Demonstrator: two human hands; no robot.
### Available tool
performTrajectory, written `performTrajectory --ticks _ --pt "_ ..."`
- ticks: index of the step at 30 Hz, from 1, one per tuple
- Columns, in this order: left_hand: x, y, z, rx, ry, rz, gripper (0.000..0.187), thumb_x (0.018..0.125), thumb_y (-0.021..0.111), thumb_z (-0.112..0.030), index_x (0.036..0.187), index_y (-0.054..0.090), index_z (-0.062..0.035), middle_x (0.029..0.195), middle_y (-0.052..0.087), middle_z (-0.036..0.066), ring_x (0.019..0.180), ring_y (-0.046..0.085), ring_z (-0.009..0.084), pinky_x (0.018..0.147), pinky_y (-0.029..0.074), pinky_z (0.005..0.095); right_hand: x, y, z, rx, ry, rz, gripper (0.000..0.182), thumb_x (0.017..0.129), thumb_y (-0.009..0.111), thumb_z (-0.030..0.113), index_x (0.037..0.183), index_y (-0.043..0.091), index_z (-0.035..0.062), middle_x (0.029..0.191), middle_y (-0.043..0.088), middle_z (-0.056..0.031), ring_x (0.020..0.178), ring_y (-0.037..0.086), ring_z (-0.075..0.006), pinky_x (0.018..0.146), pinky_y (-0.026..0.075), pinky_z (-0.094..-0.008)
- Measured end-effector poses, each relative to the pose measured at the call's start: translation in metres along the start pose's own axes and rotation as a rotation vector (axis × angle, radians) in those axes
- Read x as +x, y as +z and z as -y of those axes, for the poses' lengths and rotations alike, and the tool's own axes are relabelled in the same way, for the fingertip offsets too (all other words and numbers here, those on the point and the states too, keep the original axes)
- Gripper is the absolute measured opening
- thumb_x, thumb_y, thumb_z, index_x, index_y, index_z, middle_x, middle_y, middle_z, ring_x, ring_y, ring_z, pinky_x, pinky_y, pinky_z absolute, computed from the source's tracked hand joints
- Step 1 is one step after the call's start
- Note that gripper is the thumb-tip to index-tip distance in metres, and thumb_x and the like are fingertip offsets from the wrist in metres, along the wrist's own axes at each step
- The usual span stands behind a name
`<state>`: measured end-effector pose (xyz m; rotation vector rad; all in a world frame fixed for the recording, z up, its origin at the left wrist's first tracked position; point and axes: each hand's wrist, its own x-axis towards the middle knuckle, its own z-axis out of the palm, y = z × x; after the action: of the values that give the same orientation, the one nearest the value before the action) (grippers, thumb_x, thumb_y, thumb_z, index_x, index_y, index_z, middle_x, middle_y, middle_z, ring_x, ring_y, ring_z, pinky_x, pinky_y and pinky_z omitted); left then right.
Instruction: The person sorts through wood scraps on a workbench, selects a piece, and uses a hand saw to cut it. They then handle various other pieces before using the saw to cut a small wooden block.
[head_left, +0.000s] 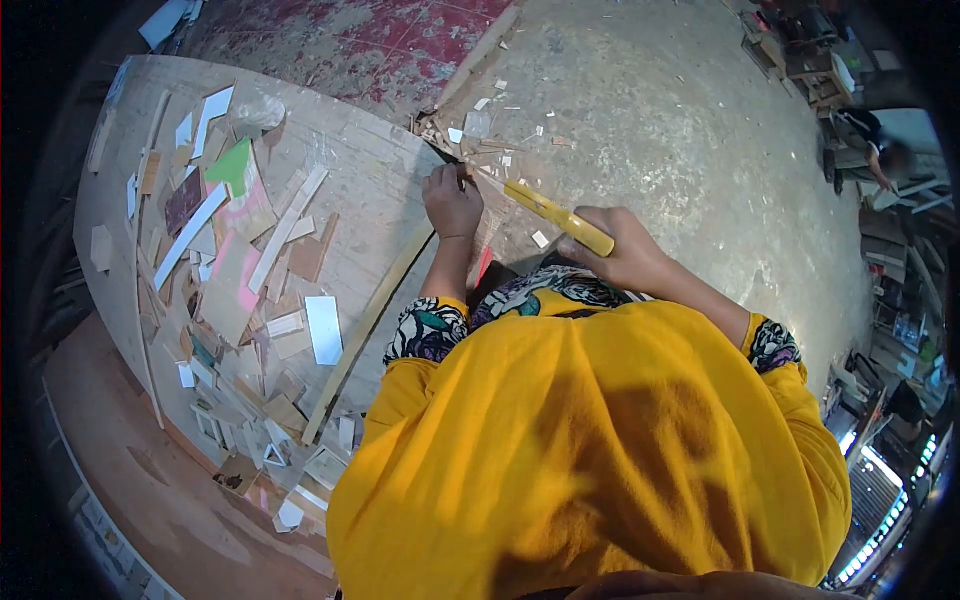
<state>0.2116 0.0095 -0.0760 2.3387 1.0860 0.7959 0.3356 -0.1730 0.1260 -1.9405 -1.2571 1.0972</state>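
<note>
My right hand (618, 245) is wrapped round the rear part of a long yellow-handled tool (545, 208). Its narrow pale front end points up and left, towards my left hand, and I cannot make out what kind of tool it is. At the corner of the wooden table, my left hand (455, 203) is closed, fingers curled down by the edge. A small brownish piece seems to be at its fingertips, too small to name. Close to the left forearm, a long thin wooden strip (372, 325) lies along the table's near edge.
Wood offcuts, white strips and a white rectangular piece (323, 330) are strewn over the table (370, 165). Small scraps dot the concrete floor (640, 120). Another person (868, 150) is at the far right, among stacked items.
</note>
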Motion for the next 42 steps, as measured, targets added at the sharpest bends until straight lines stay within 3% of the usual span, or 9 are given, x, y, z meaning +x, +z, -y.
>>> performTrajectory --ticks 3,8,13,20,24,33,35,40,42 --pt "0.0 0.004 0.002 0.045 0.004 -0.003 0.018 0.066 0.059 -0.01 0.084 0.058 -0.0061 0.085 0.056 0.01 0.082 0.051 0.03 0.074 0.041 0.0403 -0.004 0.002 -0.001 -0.006 0.01 0.008 0.023 0.082 0.06 0.021 0.085 0.056 -0.0012 0.069 0.054 -0.0064 0.066 0.052 -0.0155 0.06 0.041 -0.0298" --pt "-0.001 0.005 -0.001 0.018 -0.004 -0.034 0.021 0.067 0.059 -0.011 0.087 0.056 -0.0064 0.089 0.055 0.01 0.087 0.05 0.0298 0.077 0.04 0.0406 0.004 -0.003 -0.014 0.385 0.166 -0.087 0.02 0.079 0.063 0.018 0.082 0.057 -0.0004 0.064 0.051 -0.004 0.061 0.047 -0.0118 0.057 0.039 -0.0293" --pt "-0.001 0.002 -0.002 0.061 0.019 -0.033 0.02 0.068 0.059 -0.01 0.087 0.057 -0.0048 0.088 0.056 0.012 0.084 0.051 0.0317 0.075 0.042 0.0417 -0.002 0.002 -0.029 0.15 -0.054 -0.034 0.02 0.078 0.062 0.017 0.078 0.055 -0.001 0.063 0.05 -0.0105 0.059 0.047 -0.0153 0.056 0.039 -0.0317" --pt "-0.001 0.003 -0.005 0.102 -0.03 0.012 0.024 0.067 0.06 -0.014 0.091 0.056 -0.0084 0.092 0.056 0.009 0.089 0.05 0.0288 0.075 0.04 0.0408 -0.011 0.006 -0.021 0.269 0.047 -0.134 0.023 0.079 0.062 0.02 0.078 0.054 -0.0012 0.064 0.051 -0.0137 0.058 0.05 -0.023 0.057 0.039 -0.033" --pt "0.0 0.004 -0.006 0.147 -0.044 0.023 0.026 0.067 0.06 -0.016 0.092 0.056 -0.009 0.094 0.056 0.008 0.089 0.05 0.0283 0.075 0.04 0.041 -0.007 0.005 -0.016 0.199 -0.035 -0.171 0.023 0.079 0.062 0.021 0.08 0.054 -0.0012 0.063 0.05 -0.0115 0.058 0.049 -0.0196 0.057 0.039 -0.0322" --pt "0.001 0.0 -0.006 0.12 -0.033 0.071 0.023 0.07 0.059 -0.015 0.091 0.056 -0.0074 0.092 0.055 0.011 0.087 0.051 0.0309 0.074 0.041 0.042 0.006 0.0 -0.004 0.21 0.081 -0.068 0.022 0.08 0.061 0.021 0.084 0.057 -0.0013 0.066 0.056 -0.0113 0.061 0.051 -0.0141 0.057 0.04 -0.0311" --pt "0.004 0.003 -0.007 0.137 -0.055 0.023 0.022 0.069 0.06 -0.015 0.089 0.056 -0.0072 0.091 0.055 0.01 0.087 0.051 0.0306 0.074 0.041 0.042 0.007 0.002 -0.004 0.263 0.074 -0.072 0.023 0.081 0.061 0.022 0.078 0.054 -0.0003 0.068 0.052 -0.0055 0.063 0.046 -0.0105 0.057 0.038 -0.0277" --pt "0.002 0.004 -0.006 0.187 -0.013 -0.014 0.022 0.068 0.061 -0.013 0.088 0.056 -0.0062 0.089 0.056 0.01 0.086 0.051 0.0299 0.074 0.042 0.0419 -0.004 0.007 -0.023 0.118 0.003 -0.029 0.022 0.08 0.062 0.02 0.078 0.054 -0.0006 0.067 0.051 -0.0051 0.062 0.047 -0.0127 0.057 0.038 -0.0283" --pt "0.001 0.003 -0.004 0.184 -0.003 0.016 0.022 0.067 0.062 -0.013 0.087 0.057 -0.0058 0.088 0.056 0.01 0.086 0.052 0.0299 0.074 0.042 0.0417 -0.007 0.004 -0.023 0.113 -0.014 -0.114 0.023 0.079 0.063 0.023 0.081 0.057 -0.0001 0.064 0.054 -0.0122 0.058 0.051 -0.0199 0.057 0.04 -0.0329"
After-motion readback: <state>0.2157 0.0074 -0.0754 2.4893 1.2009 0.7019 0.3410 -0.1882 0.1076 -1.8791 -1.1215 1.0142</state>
